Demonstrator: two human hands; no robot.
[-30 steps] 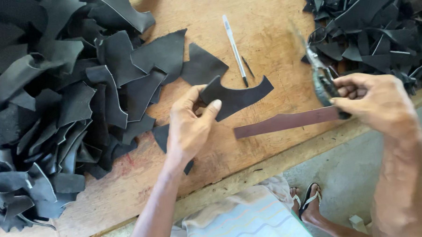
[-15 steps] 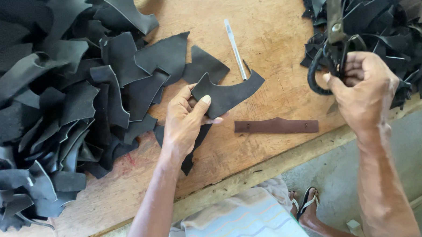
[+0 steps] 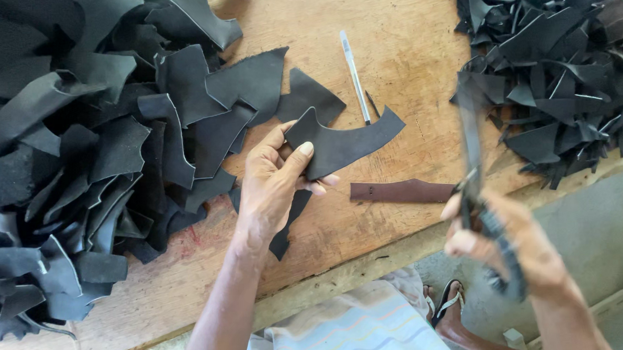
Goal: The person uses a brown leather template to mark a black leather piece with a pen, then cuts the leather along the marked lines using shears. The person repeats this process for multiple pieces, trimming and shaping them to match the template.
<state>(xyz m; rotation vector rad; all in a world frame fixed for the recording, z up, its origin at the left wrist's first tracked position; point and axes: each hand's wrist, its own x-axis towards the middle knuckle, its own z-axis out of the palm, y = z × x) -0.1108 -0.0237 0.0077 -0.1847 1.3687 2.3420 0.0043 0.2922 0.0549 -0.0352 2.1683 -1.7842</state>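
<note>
Gripping one black leather cutout (image 3: pixel 343 145) and one scissors (image 3: pixel 479 190), two hands.

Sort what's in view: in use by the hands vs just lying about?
In use:
- left hand holding a black cut leather piece
- right hand holding scissors, blurred

Lying about:
- brown strip on the wooden table
- pen
- big heap of black pieces, left
- smaller heap of black scraps, right

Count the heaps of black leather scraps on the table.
2. One large heap covers the table's left side, beside the left hand. A smaller heap lies at the top right corner, beyond the right hand. Both run past the frame edge.
</note>
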